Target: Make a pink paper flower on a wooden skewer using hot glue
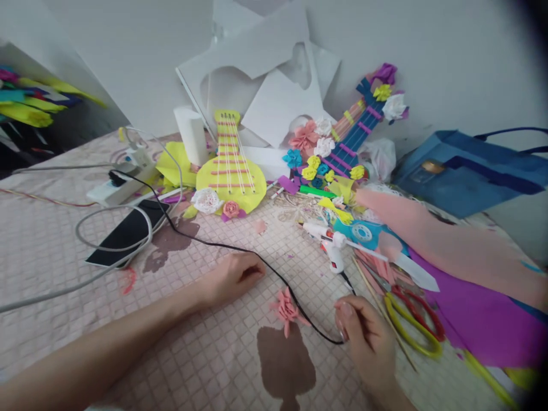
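My left hand (237, 278) rests on the table with its fingers curled in; nothing shows in it. Just beyond it runs a thin black cord (220, 245), from the power strip to the white hot glue gun (331, 240). My right hand (370, 339) has its fingers bent round this cord near the gun's handle; part of the cord is hidden behind them. The glue gun lies on its side, a glue stick in its back end. Between my hands, beside the cord, sits a pink paper flower (286, 307).
A yellow paper guitar (231, 165) and a blue, flower-covered one (353, 140) lean at the back. Scissors (415, 325), a thin stick and purple paper (488, 308) lie right. A phone (128, 234), grey cable and power strip (122, 182) are left; a blue bag (466, 171) stands back right.
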The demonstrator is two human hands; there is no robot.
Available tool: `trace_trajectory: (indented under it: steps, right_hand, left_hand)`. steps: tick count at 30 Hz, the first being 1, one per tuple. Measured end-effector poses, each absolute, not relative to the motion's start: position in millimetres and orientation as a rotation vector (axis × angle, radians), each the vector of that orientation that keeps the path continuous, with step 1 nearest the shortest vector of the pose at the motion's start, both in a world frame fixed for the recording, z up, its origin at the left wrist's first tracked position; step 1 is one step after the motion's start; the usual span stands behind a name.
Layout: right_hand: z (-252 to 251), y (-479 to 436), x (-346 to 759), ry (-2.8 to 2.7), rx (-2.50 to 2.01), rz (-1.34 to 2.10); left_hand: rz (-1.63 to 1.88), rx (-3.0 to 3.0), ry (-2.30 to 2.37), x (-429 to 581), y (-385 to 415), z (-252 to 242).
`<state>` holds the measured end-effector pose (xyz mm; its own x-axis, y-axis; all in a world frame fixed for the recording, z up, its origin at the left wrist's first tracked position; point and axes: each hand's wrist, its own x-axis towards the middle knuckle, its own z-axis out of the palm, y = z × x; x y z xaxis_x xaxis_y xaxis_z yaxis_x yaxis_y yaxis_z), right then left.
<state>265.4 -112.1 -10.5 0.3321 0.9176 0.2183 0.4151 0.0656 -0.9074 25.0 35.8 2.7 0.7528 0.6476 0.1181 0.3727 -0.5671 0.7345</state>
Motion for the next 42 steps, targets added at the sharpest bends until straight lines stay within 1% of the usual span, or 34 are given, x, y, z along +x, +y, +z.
trace_trajectory:
  steps: [12, 21, 25, 29, 36, 42]
  right_hand:
    - [-15, -115, 270, -1.307, -1.537, 0.530]
    - [-16, -121, 276, -1.383, -1.527, 0.409]
    - [-9, -120, 275, -1.399, -1.527, 0.347]
    - [5, -113, 272, -1.613, -1.560, 0.317]
    - [16, -109, 273, -2.071, -1.576, 0.416]
    - [13, -113, 267, -2.187, -1.602, 0.373]
  left_hand:
    - [0.477, 2.281, 0.732, 25, 32, 3]
    - [0.466, 2.330, 0.721, 24, 31, 1]
    - [0.489, 2.324, 0.708, 24, 31, 2]
    - [0.487, 2.276, 0.666, 23, 30, 2]
    - [0.493, 2.358, 0.554, 26, 24, -3]
    - [0.491, 2.433, 0.486, 34, 15, -2]
